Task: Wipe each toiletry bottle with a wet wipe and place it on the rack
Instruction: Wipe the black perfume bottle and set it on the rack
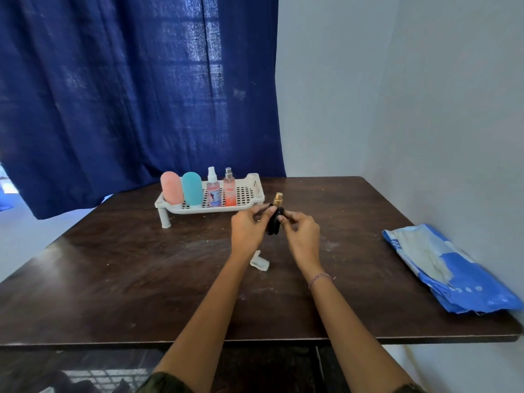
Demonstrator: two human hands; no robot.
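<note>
1. Black bottle [274, 222], gold spray top upward, is held above the tabletop [141, 265], just near and right of the rack [249, 194].
2. Left hand [249, 228] and right hand [302, 231] both pinch it, fingers curled on its dark body.
3. 4 bottles stand on the rack: pink bottle [171, 187], teal bottle [192, 188] and 2 sprayers [214, 191].
4. Crumpled wipe [259, 260] lies near the wrists, unheld, so wiping seems done; placing remains, apparently for the last bottle.
5. Blue wipe pack [442, 268] lies right.
</note>
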